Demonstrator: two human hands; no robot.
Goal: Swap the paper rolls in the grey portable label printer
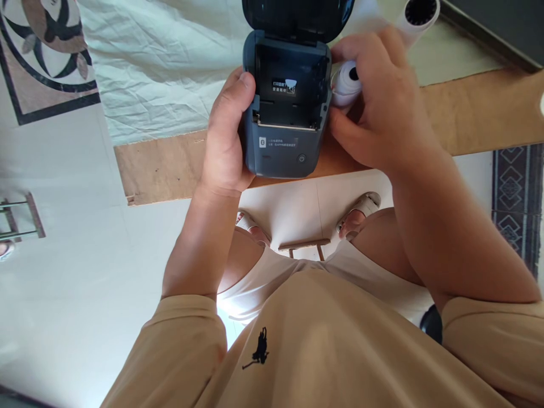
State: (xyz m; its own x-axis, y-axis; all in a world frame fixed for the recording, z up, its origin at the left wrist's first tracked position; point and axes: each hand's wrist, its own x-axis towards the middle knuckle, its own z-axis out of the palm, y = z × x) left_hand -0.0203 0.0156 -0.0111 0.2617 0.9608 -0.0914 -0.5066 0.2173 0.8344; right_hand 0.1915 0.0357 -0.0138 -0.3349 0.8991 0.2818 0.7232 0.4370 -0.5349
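Note:
A small dark blue-grey printer [285, 127] stands at the near edge of a wooden board [161, 170], its lid flipped up and its paper bay showing empty. My left hand [225, 136] is wrapped round the printer's left side, thumb up by the bay. My right hand [378, 102] is just right of the printer, fingers closed on a small white paper roll [346, 85] with a dark core hole, held beside the open bay.
A second white roll [419, 16] lies at the top right on crumpled white sheeting [170, 62]. Below the board's edge are my knees, sandalled feet and a small wooden stool [304, 246] on pale floor tiles. A patterned rug [516, 192] is at the right.

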